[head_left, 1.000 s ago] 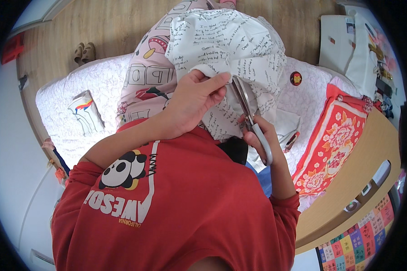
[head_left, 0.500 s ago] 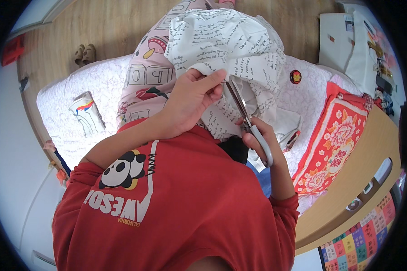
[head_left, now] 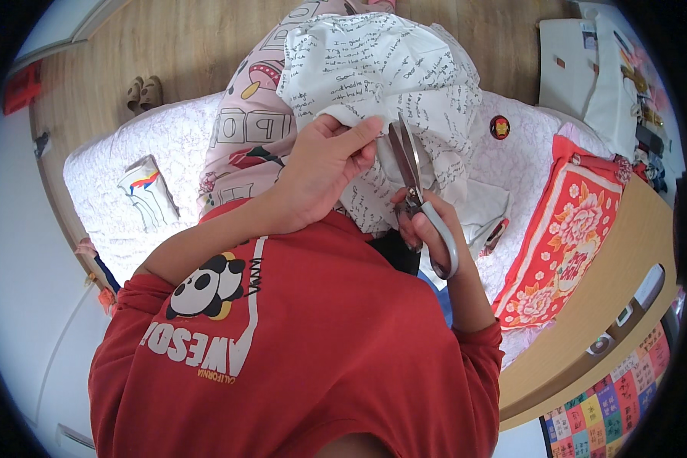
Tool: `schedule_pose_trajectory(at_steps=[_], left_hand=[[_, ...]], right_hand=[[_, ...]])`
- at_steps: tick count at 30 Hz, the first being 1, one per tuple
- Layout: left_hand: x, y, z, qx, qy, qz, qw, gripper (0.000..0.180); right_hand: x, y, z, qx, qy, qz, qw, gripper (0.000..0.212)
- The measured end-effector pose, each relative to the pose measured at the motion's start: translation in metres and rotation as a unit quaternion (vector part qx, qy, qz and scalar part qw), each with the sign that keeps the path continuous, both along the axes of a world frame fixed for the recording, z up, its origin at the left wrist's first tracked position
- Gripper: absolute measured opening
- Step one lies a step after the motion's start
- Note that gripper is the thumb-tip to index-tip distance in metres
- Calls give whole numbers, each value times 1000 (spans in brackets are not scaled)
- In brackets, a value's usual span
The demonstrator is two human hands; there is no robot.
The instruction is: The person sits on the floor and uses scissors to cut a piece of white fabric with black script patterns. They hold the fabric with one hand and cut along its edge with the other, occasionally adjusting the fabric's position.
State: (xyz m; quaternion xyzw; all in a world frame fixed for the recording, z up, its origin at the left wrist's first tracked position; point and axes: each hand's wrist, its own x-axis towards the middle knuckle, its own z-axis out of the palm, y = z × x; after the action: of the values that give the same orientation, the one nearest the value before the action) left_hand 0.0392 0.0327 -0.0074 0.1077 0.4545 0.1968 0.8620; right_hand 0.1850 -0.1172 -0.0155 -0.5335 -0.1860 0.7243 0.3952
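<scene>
White fabric (head_left: 374,61) printed with black handwriting-style lines lies bunched over my lap. My left hand (head_left: 324,164) pinches a folded edge of it between thumb and fingers. Just to the right, my right hand (head_left: 427,229) grips a pair of scissors (head_left: 411,172) by the pale grey handles. The blades point up and away, parted slightly, with their tips beside my left thumb and over the cloth. Whether a blade touches the fabric I cannot tell. Part of the cloth hangs down between my hands.
I sit on a bed with a pale patterned sheet (head_left: 103,175). A white packet (head_left: 149,191) lies at left, a round red badge (head_left: 499,127) at right. A red floral pillow (head_left: 561,237) rests by the wooden headboard (head_left: 633,252). Brown slippers (head_left: 144,93) stand on the floor.
The scissors have turned more upright and their blades have spread apart, coming clear of the fold near my left thumb. My left hand keeps its pinch in the same place.
</scene>
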Motion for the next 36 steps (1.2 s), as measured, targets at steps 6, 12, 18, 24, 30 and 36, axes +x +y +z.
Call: schedule_pose_trajectory(at_steps=[6,12,18,24,30,36], left_hand=[[2,-4,0,26,22,-5,999,15],[2,-6,-1,30,28,-21,999,16],[0,-7,-2,29,25,-27,999,15],[-1,-7,0,8,12,-28,1000,13],[-6,-8,-9,-32,-17,-38,999,12],[-9,-4,-7,-71,-71,-43,994,13]], right_hand=[[-7,1,11,-21,-7,-17,1000,50],[-10,1,23,-71,-125,-16,989,32],[-10,4,33,-110,-157,-4,981,31],[-10,-1,35,-124,-171,-6,977,31],[-9,-6,39,-142,-198,3,970,30],[2,-25,36,-93,-137,24,986,38]])
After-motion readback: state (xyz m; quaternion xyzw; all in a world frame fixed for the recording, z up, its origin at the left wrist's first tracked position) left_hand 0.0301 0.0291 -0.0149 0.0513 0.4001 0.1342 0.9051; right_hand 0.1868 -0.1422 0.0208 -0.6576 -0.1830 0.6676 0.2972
